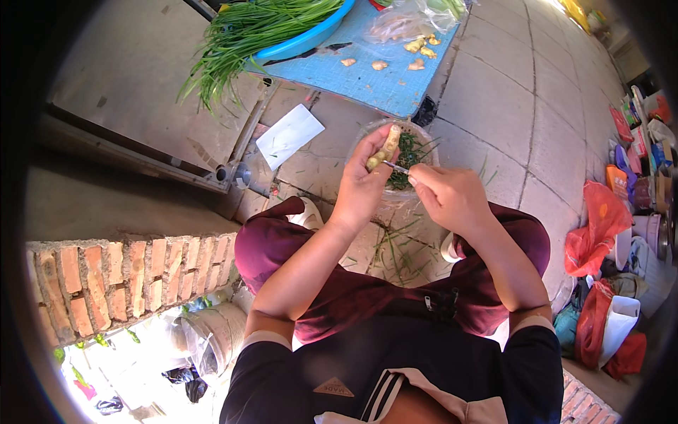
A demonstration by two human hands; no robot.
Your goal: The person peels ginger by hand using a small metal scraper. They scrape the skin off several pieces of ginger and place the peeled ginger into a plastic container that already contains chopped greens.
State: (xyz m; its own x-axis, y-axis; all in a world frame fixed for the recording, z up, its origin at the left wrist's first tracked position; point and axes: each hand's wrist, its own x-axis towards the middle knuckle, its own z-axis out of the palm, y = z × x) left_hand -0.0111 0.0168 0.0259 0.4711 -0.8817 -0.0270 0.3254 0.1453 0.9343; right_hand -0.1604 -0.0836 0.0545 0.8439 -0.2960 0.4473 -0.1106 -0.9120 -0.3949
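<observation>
My left hand (365, 164) grips a knobbly piece of ginger root (391, 142), pale where its skin is off. In my right hand (447, 193) is a slim metal tool (396, 168), its tip touching the lower end of the ginger. Whether it is a knife or a spoon cannot be told, since my fingers cover most of it. Directly beneath both hands stands a round container with a clear plastic liner (430, 142), holding green leaf scraps (410, 153). More ginger pieces (380, 65) lie on the low blue table (339, 87) just beyond.
A blue basin (302, 40) heaped with long green chives (265, 24) and a clear plastic bag (400, 24) rest on the table. White paper (290, 135) lies on the paved floor (487, 90). Left is a low brick wall (127, 281); right, red mesh bags (596, 228) and clutter.
</observation>
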